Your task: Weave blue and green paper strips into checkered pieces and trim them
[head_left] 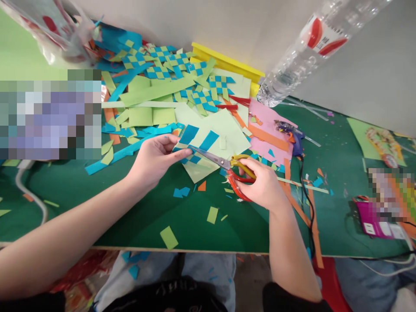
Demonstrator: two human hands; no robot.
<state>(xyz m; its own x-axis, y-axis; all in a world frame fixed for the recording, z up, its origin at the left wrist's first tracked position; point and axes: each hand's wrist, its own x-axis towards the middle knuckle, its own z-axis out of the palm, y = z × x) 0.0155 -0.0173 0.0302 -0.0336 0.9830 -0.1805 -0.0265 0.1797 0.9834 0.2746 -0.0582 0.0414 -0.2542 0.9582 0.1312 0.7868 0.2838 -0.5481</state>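
Between the thumb and fingers of my left hand (157, 156) is a woven piece of blue and pale green paper strips (194, 159), its loose blue ends pointing away from me. My right hand (261, 180) grips scissors (224, 162) with one yellow and one red handle. Their blades point left and reach the woven paper beside my left thumb; whether they are cutting into it I cannot tell. Beneath and behind the woven piece lie pale green paper sheets (227, 125). Small blue, green and orange scraps (181, 192) are scattered on the green table (130, 221) below my hands.
Finished-looking woven pieces (159, 54) and paper strips are heaped at the back, near a yellow folder-like strip (227, 63). A plastic bottle (292, 60) stands back right. A glue gun (297, 143) rests on pink paper (266, 117), its black cable (303, 190) running forward.
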